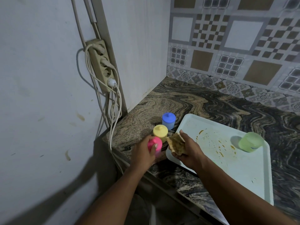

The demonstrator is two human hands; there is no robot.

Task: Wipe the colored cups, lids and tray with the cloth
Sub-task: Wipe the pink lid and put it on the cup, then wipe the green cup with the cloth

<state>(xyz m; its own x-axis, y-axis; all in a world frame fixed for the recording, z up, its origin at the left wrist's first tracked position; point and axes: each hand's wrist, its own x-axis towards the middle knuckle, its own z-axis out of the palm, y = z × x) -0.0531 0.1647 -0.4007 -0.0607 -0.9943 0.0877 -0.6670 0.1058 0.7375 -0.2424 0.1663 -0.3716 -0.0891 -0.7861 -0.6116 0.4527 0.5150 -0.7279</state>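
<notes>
Three lidded cups stand in a row at the counter's left end: blue cup [168, 121] farthest, yellow cup [160, 133] in the middle, pink cup [156, 146] nearest. My left hand [143, 154] grips the pink cup from its left side. My right hand [186, 150] holds a crumpled yellowish cloth [175, 143] just right of the pink cup, over the tray's near-left corner. The pale tray [227, 168] lies on the counter with orange smears on it. A green cup [250, 141] without a lid stands on the tray's far right side.
The marbled counter [203, 103] ends at a white wall panel on the left and patterned tiles behind. A power strip [101, 64] with plugs and hanging cables is fixed to the wall left of the counter's edge.
</notes>
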